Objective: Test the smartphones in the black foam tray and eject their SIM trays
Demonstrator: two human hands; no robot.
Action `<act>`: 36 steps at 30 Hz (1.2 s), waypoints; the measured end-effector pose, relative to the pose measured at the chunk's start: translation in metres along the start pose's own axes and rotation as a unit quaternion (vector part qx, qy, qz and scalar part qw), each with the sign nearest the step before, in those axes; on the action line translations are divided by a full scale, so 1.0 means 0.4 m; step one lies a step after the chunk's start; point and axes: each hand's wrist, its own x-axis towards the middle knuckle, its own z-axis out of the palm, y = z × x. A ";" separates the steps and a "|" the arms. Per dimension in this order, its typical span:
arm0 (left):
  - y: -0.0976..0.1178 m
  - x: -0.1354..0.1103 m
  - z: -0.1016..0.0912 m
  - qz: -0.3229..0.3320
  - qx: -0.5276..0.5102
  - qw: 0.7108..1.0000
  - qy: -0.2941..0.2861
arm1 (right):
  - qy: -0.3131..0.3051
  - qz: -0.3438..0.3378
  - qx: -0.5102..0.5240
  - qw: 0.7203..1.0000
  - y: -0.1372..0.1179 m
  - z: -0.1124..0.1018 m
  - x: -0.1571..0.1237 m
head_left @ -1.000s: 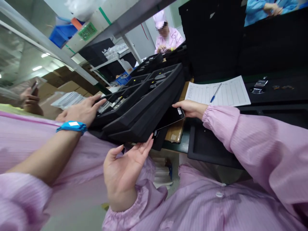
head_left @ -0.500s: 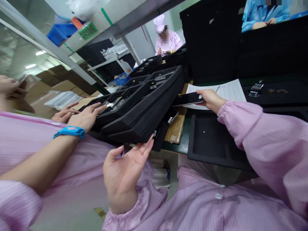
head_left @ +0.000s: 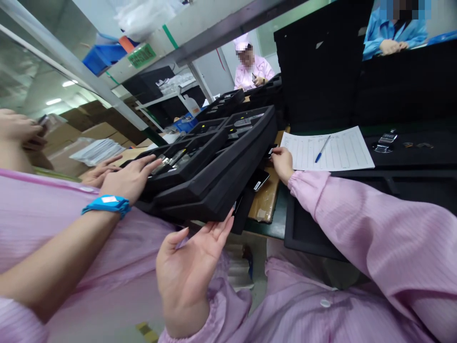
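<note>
A stack of black trays slants across the middle of a workbench, its top tray divided into compartments that hold small parts. The wearer's left hand is palm up below the stack's near corner, the thumb spread away from the fingers, the fingertips reaching the stack's lower edge. The wearer's right hand is just right of the stack, thumb and fingers pinched on the end of a dark phone, most of which is hidden behind the stack's side. A second phone, with a white label, shows just beneath the stack's right side, near a brown board.

A co-worker's hand, wearing a blue wristband, rests at the stack's left edge, fingers slightly spread. Right of the stack lies a printed sheet with a blue pen on it; a flat black tray lies nearer the wearer. Beyond the stack sits a person in pink; beyond and to the right, a person in blue.
</note>
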 end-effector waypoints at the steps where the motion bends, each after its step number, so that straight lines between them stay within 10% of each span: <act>1: 0.000 -0.001 0.000 0.000 -0.001 1.000 0.003 | -0.012 -0.022 -0.018 1.000 0.010 0.009 -0.008; 25: -0.002 0.006 -0.005 -0.004 -0.030 0.999 0.013 | -0.205 -0.157 -0.363 0.895 -0.009 0.054 0.003; 36: -0.005 -0.001 0.005 0.002 -0.011 1.000 0.013 | -0.210 -0.249 -0.469 0.821 -0.028 -0.005 -0.246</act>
